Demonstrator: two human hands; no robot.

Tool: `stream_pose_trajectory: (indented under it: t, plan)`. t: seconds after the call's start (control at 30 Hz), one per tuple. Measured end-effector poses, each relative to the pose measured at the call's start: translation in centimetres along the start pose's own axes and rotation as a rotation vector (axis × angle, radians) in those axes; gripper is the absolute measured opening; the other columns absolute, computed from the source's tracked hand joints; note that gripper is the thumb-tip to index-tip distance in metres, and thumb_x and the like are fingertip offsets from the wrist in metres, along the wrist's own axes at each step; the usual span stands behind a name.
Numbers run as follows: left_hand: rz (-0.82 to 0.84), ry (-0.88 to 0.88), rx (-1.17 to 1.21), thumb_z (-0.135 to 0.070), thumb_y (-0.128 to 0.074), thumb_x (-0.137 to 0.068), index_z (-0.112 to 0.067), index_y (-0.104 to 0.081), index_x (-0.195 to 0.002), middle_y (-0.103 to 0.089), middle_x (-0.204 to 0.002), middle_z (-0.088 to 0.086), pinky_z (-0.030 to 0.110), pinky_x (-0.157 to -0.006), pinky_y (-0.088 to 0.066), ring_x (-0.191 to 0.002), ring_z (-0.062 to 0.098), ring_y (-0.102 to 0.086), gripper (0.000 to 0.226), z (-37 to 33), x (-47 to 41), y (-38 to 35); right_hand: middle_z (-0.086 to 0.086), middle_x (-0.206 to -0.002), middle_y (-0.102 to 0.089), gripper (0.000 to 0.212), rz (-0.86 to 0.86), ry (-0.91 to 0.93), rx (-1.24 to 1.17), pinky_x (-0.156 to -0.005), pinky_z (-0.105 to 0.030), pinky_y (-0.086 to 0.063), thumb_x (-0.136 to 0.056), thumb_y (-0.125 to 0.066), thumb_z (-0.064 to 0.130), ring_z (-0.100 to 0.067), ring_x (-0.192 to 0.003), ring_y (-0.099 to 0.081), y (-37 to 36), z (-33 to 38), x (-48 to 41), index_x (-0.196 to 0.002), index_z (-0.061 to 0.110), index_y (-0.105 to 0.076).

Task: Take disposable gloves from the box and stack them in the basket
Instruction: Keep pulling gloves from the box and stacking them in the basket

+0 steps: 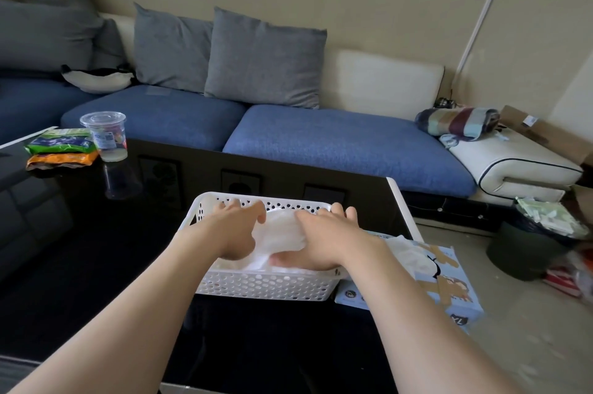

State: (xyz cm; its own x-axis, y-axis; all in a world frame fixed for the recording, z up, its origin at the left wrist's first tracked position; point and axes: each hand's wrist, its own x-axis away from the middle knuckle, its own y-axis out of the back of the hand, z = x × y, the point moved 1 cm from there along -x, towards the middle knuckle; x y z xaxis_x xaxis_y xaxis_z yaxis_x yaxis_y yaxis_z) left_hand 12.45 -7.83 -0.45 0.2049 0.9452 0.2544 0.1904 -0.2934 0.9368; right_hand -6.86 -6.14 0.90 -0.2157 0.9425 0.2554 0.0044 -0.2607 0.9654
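While both hands reach into it, one white perforated basket (266, 287) sits on the black glossy table (96, 249), close to the table's right edge. It holds a pile of thin, whitish see-through gloves (282, 233); they can't be counted.

Left hand (239, 230): fingers stretched forward to the basket's far wall, palm down on the top glove, nothing gripped. Right hand (324, 233): fingers also straight and laid flat on the same glove, thumb spread out along its near side. Both hands look released and pressing, not clenched.

One light-blue box (449, 284) lies at the table's right edge, just beside the basket's right wall. It has cartoon figures on top and "XL" readable at its near corner; the rest of the print is too blurred. More whitish glove film pokes out of its opening.

Far-left corner of the table: one clear lidded plastic cup (104, 136), label unreadable, touching two snack packs, a green pack (61, 141) stacked on an orange pack (61, 161), text unreadable.

Off the table: one striped rolled blanket (457, 122) on the sofa (321, 140), and one dark bin (526, 252) on the floor, heaped with paper scraps.
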Motion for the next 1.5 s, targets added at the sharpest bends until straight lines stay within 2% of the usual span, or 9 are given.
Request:
stream_pose_trajectory:
  t: [0.1, 0.2, 0.33, 0.4, 0.6, 0.9, 1.03, 1.17, 1.5]
  plan:
    - [-0.19, -0.03, -0.004, -0.007, -0.048, -0.093, -0.028, -0.05, -0.123, -0.043, -0.12, 0.003, 0.036, -0.09, -0.045, -0.111, 0.025, -0.045, 0.036, -1.3, 0.1, 0.2, -0.012, -0.145, -0.045, 0.096, -0.129, -0.007, 0.007, -0.107, -0.05, -0.029, -0.084, -0.038, 0.096, -0.036, -0.133, -0.037, 1.0, -0.5, 1.2, -0.156, 0.031, -0.041]
    - [-0.318, -0.077, 0.055, -0.011, -0.05, -0.095, -0.024, -0.056, -0.108, -0.051, -0.11, 0.0, 0.041, -0.089, -0.053, -0.099, 0.022, -0.055, 0.019, -2.9, 0.2, 0.2, -0.01, -0.146, -0.048, 0.06, -0.194, -0.016, -0.139, -0.109, -0.049, -0.036, -0.106, -0.038, 0.066, -0.033, -0.135, -0.045, 1.8, -1.2, 2.3, -0.153, 0.03, -0.048]
    - [-0.446, -0.21, 0.149, -0.016, -0.052, -0.1, -0.023, -0.062, -0.103, -0.055, -0.105, -0.005, 0.036, -0.08, -0.057, -0.091, 0.017, -0.059, 0.013, -5.7, 0.6, 0.1, -0.004, -0.104, -0.072, 0.023, -0.359, -0.113, -0.335, -0.071, -0.035, -0.057, -0.104, -0.056, 0.02, -0.019, -0.08, -0.067, 2.8, -4.2, 4.2, -0.11, 0.024, -0.078]
    - [-0.48, -0.296, 0.184, -0.017, -0.054, -0.101, -0.025, -0.064, -0.105, -0.055, -0.106, -0.008, 0.03, -0.078, -0.055, -0.092, 0.013, -0.059, 0.013, -7.1, 0.7, -0.1, -0.003, -0.09, -0.073, 0.023, -0.455, -0.23, -0.315, -0.065, -0.033, -0.059, -0.097, -0.061, 0.008, -0.018, -0.075, -0.067, 2.9, -6.0, 5.1, -0.093, 0.02, -0.08]
    - [-0.441, -0.496, 0.188, -0.017, -0.054, -0.1, -0.03, -0.067, -0.111, -0.057, -0.113, -0.012, 0.029, -0.093, -0.049, -0.111, 0.01, -0.051, 0.021, -10.7, 0.5, -1.4, -0.006, -0.104, -0.066, 0.023, -0.404, -0.474, -0.21, -0.075, -0.04, -0.062, -0.087, -0.078, 0.008, -0.024, -0.085, -0.067, 2.0, -10.6, 6.6, -0.108, 0.017, -0.07]
    - [-0.362, -0.534, 0.035, -0.042, -0.063, -0.095, -0.034, -0.068, -0.122, -0.055, -0.131, -0.012, 0.037, -0.108, -0.035, -0.126, 0.014, -0.044, 0.029, -14.4, 0.0, -3.4, 0.0, -0.107, -0.063, 0.039, -0.3, -0.388, -0.308, -0.076, -0.036, -0.06, -0.069, -0.099, 0.035, -0.02, -0.087, -0.067, 0.3, -13.6, 7.3, -0.097, 0.026, -0.074]
    - [-0.294, -0.526, -0.024, -0.061, -0.066, -0.091, -0.034, -0.066, -0.127, -0.053, -0.135, -0.011, 0.038, -0.108, -0.031, -0.131, 0.014, -0.041, 0.045, -15.6, -0.3, -3.9, 0.0, -0.102, -0.067, 0.022, -0.321, -0.331, -0.343, -0.081, -0.039, -0.063, -0.078, -0.095, 0.035, -0.019, -0.085, -0.068, -0.9, -14.9, 6.8, -0.086, 0.029, -0.076]
    - [-0.298, -0.524, -0.019, -0.059, -0.067, -0.09, -0.034, -0.067, -0.126, -0.054, -0.135, -0.013, 0.039, -0.108, -0.03, -0.133, 0.013, -0.041, 0.043, -16.2, -0.6, -4.5, 0.0, -0.099, -0.071, 0.011, -0.358, -0.311, -0.329, -0.081, -0.041, -0.064, -0.087, -0.087, 0.026, -0.02, -0.083, -0.07, -1.6, -16.0, 6.4, -0.079, 0.028, -0.08]
    - [-0.171, -0.475, -0.004, -0.062, -0.064, -0.087, -0.039, -0.063, -0.12, -0.058, -0.125, -0.014, 0.047, -0.108, -0.03, -0.124, 0.014, -0.047, 0.04, -16.1, -1.2, -5.3, 0.004, -0.087, -0.069, 0.028, -0.561, -0.251, -0.396, -0.06, -0.031, -0.051, -0.101, -0.055, 0.004, -0.019, -0.077, -0.066, -1.0, -17.0, 6.6, -0.082, 0.019, -0.069]
